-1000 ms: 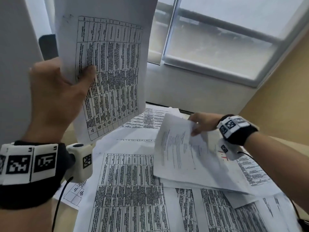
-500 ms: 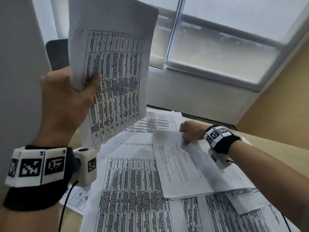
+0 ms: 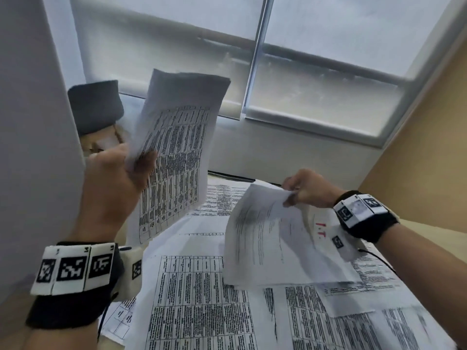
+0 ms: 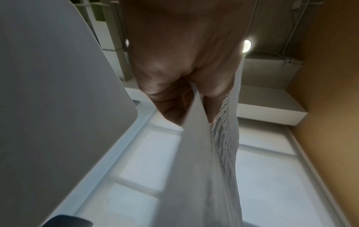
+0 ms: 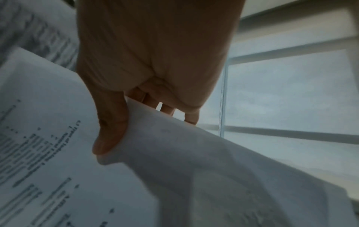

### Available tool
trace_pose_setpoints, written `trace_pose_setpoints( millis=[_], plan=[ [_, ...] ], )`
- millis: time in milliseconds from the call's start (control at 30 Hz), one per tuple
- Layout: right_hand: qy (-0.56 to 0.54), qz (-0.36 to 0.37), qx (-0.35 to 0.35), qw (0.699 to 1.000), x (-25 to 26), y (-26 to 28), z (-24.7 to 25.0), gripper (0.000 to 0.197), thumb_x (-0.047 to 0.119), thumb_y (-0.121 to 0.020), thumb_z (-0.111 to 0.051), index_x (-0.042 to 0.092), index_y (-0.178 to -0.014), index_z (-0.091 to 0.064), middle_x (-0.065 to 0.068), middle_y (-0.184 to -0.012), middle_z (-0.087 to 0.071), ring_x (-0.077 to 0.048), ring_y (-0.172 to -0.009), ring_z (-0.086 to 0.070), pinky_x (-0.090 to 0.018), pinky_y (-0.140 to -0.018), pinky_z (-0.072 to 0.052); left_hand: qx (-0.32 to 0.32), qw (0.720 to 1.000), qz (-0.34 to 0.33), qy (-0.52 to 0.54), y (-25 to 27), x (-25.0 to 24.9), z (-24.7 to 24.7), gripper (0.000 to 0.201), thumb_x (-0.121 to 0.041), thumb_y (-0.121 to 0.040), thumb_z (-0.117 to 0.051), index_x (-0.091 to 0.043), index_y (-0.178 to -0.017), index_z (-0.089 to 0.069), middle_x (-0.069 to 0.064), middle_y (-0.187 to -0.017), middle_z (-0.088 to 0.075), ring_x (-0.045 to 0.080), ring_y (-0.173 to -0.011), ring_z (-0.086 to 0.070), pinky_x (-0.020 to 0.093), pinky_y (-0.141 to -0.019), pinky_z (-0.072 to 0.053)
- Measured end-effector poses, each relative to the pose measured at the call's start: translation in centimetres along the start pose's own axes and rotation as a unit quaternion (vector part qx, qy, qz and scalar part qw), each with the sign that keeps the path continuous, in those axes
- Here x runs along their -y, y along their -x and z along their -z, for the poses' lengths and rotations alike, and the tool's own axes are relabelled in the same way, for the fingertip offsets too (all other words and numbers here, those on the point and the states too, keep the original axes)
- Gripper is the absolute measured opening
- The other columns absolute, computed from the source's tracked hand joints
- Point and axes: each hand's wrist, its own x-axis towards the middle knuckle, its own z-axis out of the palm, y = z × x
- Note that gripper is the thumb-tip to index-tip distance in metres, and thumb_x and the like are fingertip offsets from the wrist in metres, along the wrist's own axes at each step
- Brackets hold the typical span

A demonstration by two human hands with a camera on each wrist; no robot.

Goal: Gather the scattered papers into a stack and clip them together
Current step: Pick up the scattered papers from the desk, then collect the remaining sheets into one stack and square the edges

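Note:
My left hand [image 3: 136,162] holds a few printed table sheets [image 3: 177,152] upright above the desk, thumb in front and fingers behind; the left wrist view shows the same sheets [image 4: 209,153] pinched edge-on. My right hand [image 3: 294,190] pinches the top corner of a text sheet [image 3: 267,241] and lifts it off the pile, thumb on the printed side [image 5: 108,138]. Several more printed papers [image 3: 192,299] lie overlapping on the desk below. No clip is in view.
A grey monitor back [image 3: 32,147] stands close on the left. Behind it rises a dark chair back [image 3: 96,107]. A window with a lowered blind [image 3: 316,72] runs along the far wall, and a tan wall [image 3: 424,160] closes the right side.
My left hand has lowered and tilted its sheets toward the middle. My right hand has raised the text sheet's corner off the pile again after pressing it down.

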Motion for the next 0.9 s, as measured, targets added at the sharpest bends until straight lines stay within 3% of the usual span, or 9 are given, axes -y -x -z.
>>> trace_pose_setpoints(
  millis=[100,200,400,500,600,700,733,833,900],
  plan=[
    [-0.020,0.024,-0.023,0.999,1.6,1.9,3.1,0.011,0.003,-0.065,-0.081,0.000,-0.074,-0.075,-0.012,-0.081,-0.071,-0.015,-0.067,-0.061,-0.023,-0.063,-0.045,0.024,0.999,0.020,0.027,0.5,-0.4,-1.1,0.052,-0.037,-0.090,-0.056,0.005,-0.060,-0.053,0.018,-0.048,-0.047,0.030,-0.042,-0.045,0.038,-0.045,-0.039],
    [-0.024,0.044,-0.055,0.997,3.5,4.2,6.5,0.009,0.009,-0.068,-0.082,0.007,-0.076,-0.077,-0.006,-0.085,-0.072,-0.021,-0.074,-0.066,-0.026,-0.065,-0.047,0.042,0.998,0.022,0.044,0.8,-1.3,-1.6,0.049,-0.037,-0.088,-0.057,0.003,-0.059,-0.056,0.007,-0.045,-0.045,0.023,-0.039,-0.042,0.030,-0.044,-0.038],
    [-0.079,0.061,-0.199,0.975,6.0,8.2,13.8,0.018,0.009,-0.071,-0.080,0.000,-0.085,-0.075,-0.017,-0.091,-0.073,-0.029,-0.080,-0.070,-0.044,-0.068,-0.056,0.066,0.991,0.015,0.115,1.8,-2.5,-2.8,0.063,-0.054,-0.085,-0.047,0.002,-0.056,-0.049,0.013,-0.046,-0.051,0.022,-0.037,-0.045,0.027,-0.040,-0.034],
    [-0.147,0.061,-0.308,0.938,6.3,9.6,16.0,0.013,0.008,-0.073,-0.078,0.005,-0.085,-0.075,-0.016,-0.086,-0.074,-0.021,-0.074,-0.067,-0.042,-0.070,-0.057,0.076,0.968,0.090,0.219,1.7,-3.5,-3.8,0.066,-0.060,-0.080,-0.059,0.005,-0.068,-0.061,0.020,-0.063,-0.064,0.033,-0.056,-0.063,0.037,-0.054,-0.054],
    [-0.239,0.055,-0.389,0.888,5.8,10.4,17.4,0.007,0.007,-0.075,-0.076,0.011,-0.077,-0.070,0.005,-0.067,-0.072,-0.007,-0.061,-0.063,-0.024,-0.058,-0.055,0.093,0.952,0.142,0.254,0.8,-5.6,-4.3,0.053,-0.047,-0.083,-0.065,0.005,-0.072,-0.063,0.018,-0.062,-0.062,0.021,-0.056,-0.053,0.032,-0.057,-0.044],
    [-0.331,0.031,-0.413,0.848,4.5,10.9,17.6,0.008,0.006,-0.079,-0.072,0.011,-0.079,-0.066,0.013,-0.054,-0.068,0.000,-0.046,-0.059,-0.014,-0.043,-0.045,0.126,0.939,0.160,0.277,-0.1,-7.5,-4.1,0.037,-0.031,-0.092,-0.062,-0.007,-0.064,-0.057,-0.007,-0.047,-0.054,0.005,-0.045,-0.045,0.025,-0.051,-0.037],
    [-0.370,0.022,-0.404,0.836,4.0,11.1,17.4,0.007,0.006,-0.080,-0.071,0.009,-0.082,-0.065,0.012,-0.054,-0.068,-0.001,-0.044,-0.059,-0.014,-0.040,-0.043,0.138,0.936,0.162,0.281,-0.2,-7.9,-4.1,0.038,-0.027,-0.094,-0.060,-0.012,-0.060,-0.053,-0.009,-0.042,-0.050,0.000,-0.040,-0.041,0.024,-0.047,-0.034],
    [-0.495,-0.003,-0.387,0.778,2.5,11.7,16.2,0.026,0.007,-0.072,-0.072,0.003,-0.097,-0.065,0.007,-0.069,-0.074,-0.009,-0.061,-0.068,-0.017,-0.050,-0.052,0.177,0.922,0.179,0.295,-0.2,-9.6,-4.0,0.042,-0.029,-0.096,-0.055,-0.010,-0.059,-0.049,-0.006,-0.045,-0.044,0.001,-0.041,-0.036,0.025,-0.048,-0.029],
    [-0.537,-0.032,-0.386,0.749,1.7,12.1,14.8,0.023,0.001,-0.076,-0.068,0.000,-0.099,-0.064,0.003,-0.074,-0.075,-0.016,-0.075,-0.068,-0.021,-0.057,-0.057,0.217,0.902,0.201,0.314,0.3,-9.9,-4.3,0.048,-0.042,-0.095,-0.053,0.002,-0.076,-0.061,0.009,-0.064,-0.060,0.013,-0.057,-0.052,0.029,-0.055,-0.041]
  ],
)
